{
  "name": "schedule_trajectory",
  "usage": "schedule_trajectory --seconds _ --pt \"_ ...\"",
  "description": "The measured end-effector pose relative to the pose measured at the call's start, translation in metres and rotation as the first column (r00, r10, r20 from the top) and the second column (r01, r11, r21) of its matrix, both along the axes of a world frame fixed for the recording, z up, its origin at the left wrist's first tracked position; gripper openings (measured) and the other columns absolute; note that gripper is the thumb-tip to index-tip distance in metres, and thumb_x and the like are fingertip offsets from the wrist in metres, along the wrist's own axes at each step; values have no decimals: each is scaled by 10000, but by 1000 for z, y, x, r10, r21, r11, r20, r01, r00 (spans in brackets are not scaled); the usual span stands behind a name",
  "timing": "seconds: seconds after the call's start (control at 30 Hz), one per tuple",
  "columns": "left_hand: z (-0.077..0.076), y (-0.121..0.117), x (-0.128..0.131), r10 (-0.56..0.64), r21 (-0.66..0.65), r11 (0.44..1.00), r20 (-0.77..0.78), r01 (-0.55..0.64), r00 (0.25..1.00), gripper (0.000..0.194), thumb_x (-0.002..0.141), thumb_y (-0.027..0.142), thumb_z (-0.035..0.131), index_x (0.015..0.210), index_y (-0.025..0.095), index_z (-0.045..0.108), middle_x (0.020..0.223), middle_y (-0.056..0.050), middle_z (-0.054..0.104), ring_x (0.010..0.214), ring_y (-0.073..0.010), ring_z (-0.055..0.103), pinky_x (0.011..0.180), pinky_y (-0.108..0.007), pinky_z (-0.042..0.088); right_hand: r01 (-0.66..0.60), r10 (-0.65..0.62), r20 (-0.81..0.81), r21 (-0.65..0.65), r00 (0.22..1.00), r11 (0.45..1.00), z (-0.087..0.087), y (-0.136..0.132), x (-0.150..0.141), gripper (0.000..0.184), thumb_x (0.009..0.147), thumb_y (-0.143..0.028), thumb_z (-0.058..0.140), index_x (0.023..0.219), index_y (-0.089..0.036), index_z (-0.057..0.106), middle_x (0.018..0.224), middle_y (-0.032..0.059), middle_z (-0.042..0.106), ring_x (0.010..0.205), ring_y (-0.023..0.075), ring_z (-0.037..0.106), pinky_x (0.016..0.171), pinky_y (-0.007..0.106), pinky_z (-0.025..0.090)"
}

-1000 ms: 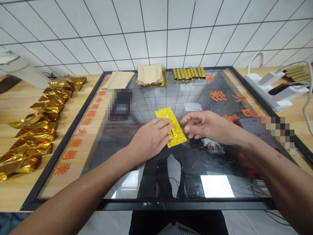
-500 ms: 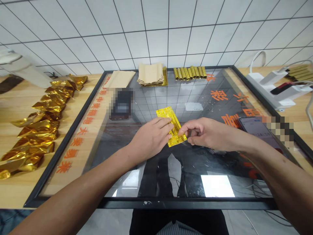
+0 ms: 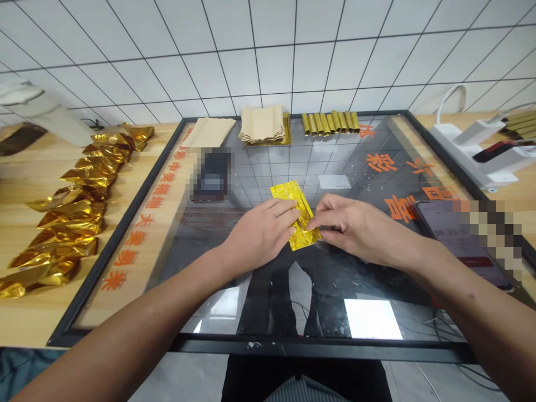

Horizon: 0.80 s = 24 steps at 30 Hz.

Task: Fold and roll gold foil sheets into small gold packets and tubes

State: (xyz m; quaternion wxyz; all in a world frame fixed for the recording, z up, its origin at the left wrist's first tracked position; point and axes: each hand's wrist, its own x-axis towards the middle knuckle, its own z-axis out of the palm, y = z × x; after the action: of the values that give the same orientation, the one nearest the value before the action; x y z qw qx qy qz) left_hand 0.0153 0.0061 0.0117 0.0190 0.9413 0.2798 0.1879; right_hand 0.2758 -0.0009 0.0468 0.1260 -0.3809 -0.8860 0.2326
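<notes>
A rectangular piece of gold foil (image 3: 296,191) lies at a slant on the dark glass top, with a lengthwise fold or raised edge along its right side. My left hand (image 3: 266,229) rests over its left edge, fingers together and curled onto the foil, holding it against the glass. From the right, my right hand (image 3: 345,223) pinches the foil's lower right edge between thumb and forefinger. The fingertips partly hide the foil's middle.
Behind stand a stack of brown paper (image 3: 262,123), a row of gold foil tubes (image 3: 330,123) and a flat brown sheet (image 3: 208,132). Crumpled gold packets (image 3: 71,218) line the left. A dark device (image 3: 211,176), a phone (image 3: 460,240) and a white power strip (image 3: 464,151) lie around.
My right thumb and forefinger have closed further on the foil's right edge, and that hand sits slightly higher. My left hand stays on the foil. The view has shifted a little.
</notes>
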Motion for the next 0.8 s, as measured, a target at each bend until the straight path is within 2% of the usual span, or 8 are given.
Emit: schedule_trajectory --seconds 0.2,0.27,0.4,0.47,0.57,0.63,0.73,0.8 --pt "5 -4 1 38 -17 999 -32 -39 999 198 1097 195 465 1102 147 657 1366 -152 678 1343 -274 612 1153 -460 520 -34 32 36 31 999 999 1 2 1 234 998 -199 624 1138 -258 802 1112 61 636 893 184 642 810 332 504" --pt "7 -6 2 77 3 997 -84 -77 993 218 1094 204 468 1012 150 663 1338 -163 658 1251 -285 634 1076 -453 550 -41 41 27 26 999 999 0 3 1 228 1005 -211 624 1137 -261 804 1117 60 643 891 181 648 806 327 506" --pt "16 -11 3 117 -7 993 -224 -121 968 289 1089 201 441 892 177 652 1050 -102 647 947 -254 628 849 -410 552 -55 55 14 17 998 998 0 5 2 215 1021 -229 624 1131 -265 805 1097 53 656 894 180 658 817 324 508" --pt "21 -13 2 84 -59 993 -271 -103 959 278 1068 171 435 889 182 648 990 -79 629 900 -242 611 815 -400 528 -56 56 10 9 998 998 0 5 2 210 1023 -233 631 1137 -266 804 1097 52 662 897 182 661 823 327 510" --pt "27 -14 -1 45 -129 988 -290 -86 956 193 1018 163 491 937 185 665 1014 -68 628 911 -235 607 842 -398 514 -56 56 -7 -1 998 998 -1 6 3 200 1019 -236 650 1146 -268 802 1106 49 669 901 185 665 829 335 511" --pt "30 -16 -3 40 -149 985 -277 -84 960 125 1015 262 578 1000 190 679 1049 -62 636 950 -240 615 860 -399 511 -61 61 -24 -6 998 998 -3 6 4 195 1017 -233 661 1150 -266 799 1108 46 672 904 185 668 836 340 511" --pt "30 -18 -3 45 -126 989 -260 -80 964 350 988 533 690 1038 186 680 1082 -65 649 1006 -262 623 863 -409 511 -64 63 -39 -10 997 998 -5 6 3 190 1018 -230 662 1148 -255 798 1103 47 671 910 187 670 844 347 511" --pt "27 -19 -2 59 -91 992 -263 -86 963 447 966 620 702 1030 179 678 1074 -68 651 1001 -268 621 838 -413 508 -56 55 -39 -12 998 998 -6 6 3 188 1020 -229 658 1143 -250 799 1096 49 670 904 188 668 842 350 513"
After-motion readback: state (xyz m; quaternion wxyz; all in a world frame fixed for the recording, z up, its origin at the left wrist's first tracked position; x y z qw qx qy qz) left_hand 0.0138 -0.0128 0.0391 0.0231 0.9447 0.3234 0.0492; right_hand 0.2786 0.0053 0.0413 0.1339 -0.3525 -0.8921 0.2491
